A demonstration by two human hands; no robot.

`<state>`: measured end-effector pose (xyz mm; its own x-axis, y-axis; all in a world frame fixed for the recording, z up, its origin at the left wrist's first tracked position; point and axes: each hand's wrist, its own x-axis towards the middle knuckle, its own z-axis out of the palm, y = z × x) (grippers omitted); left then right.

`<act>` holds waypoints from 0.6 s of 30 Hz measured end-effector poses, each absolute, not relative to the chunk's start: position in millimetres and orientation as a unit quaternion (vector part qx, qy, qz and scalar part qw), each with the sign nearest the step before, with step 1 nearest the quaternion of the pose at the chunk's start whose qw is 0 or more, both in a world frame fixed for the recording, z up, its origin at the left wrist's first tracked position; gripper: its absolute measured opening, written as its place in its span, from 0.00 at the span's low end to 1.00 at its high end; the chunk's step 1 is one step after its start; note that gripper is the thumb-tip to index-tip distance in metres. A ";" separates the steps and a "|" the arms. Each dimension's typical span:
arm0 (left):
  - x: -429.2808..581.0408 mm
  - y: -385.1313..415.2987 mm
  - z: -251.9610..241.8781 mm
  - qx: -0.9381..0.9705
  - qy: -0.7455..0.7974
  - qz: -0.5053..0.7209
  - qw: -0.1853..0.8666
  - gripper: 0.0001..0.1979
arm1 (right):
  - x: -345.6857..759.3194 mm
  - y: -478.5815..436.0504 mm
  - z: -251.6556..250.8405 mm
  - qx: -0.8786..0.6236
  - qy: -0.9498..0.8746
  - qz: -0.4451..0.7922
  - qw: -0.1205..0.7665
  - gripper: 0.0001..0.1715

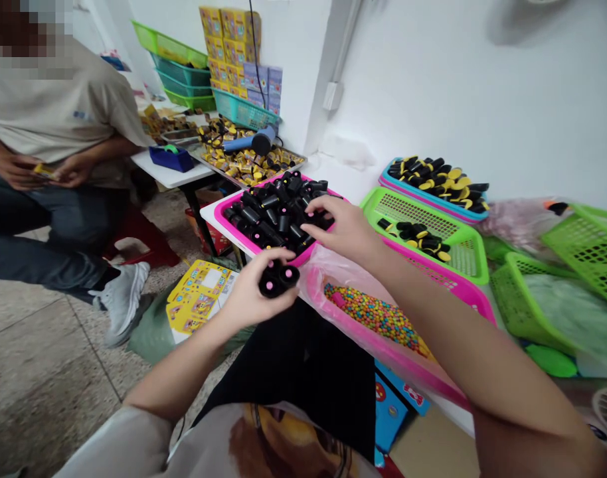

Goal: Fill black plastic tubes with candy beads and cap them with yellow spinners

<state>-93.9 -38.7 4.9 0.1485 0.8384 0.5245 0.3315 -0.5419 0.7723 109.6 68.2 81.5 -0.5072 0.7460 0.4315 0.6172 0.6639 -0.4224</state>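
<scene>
My left hand (256, 292) is wrapped round several short black plastic tubes (278, 277), their ends facing up with pink dots inside. It is just in front of a pink basket (222, 211) heaped with similar black tubes (271, 212). Over the right side of that heap is my right hand (336, 226), thumb and fingers apart. Black tubes show in the gap between them; whether the fingertips touch one is unclear. Below my right forearm, a pink basket (463, 305) lined with clear plastic holds many small coloured candy-like balls (378, 315).
A green basket (418, 212) and a blue one (383, 176) hold black-and-yellow pieces. Behind stands a tray of yellow-and-black pieces (254, 166) with a blue heat gun (248, 141) on it. To the left sits a co-worker (64, 126) holding a small yellow piece.
</scene>
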 end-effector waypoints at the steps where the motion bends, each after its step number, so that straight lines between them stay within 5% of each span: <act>1: -95.7 -27.1 10.6 0.720 0.420 0.509 0.217 0.24 | 116.6 57.4 86.6 -0.398 -0.857 0.109 0.309 0.12; 9: -101.5 57.2 31.6 0.737 0.493 0.435 0.154 0.34 | 150.2 12.3 91.8 -0.413 -0.853 0.092 0.304 0.10; 18: -99.0 21.8 31.7 0.704 0.432 0.522 0.212 0.27 | 103.9 70.1 57.8 -0.472 -0.841 0.135 0.226 0.18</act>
<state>-99.0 21.8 31.7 0.0824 0.8295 0.5525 0.3865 -0.5376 0.7494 103.9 70.1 57.8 -0.4522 0.8552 0.2532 0.7325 0.5181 -0.4416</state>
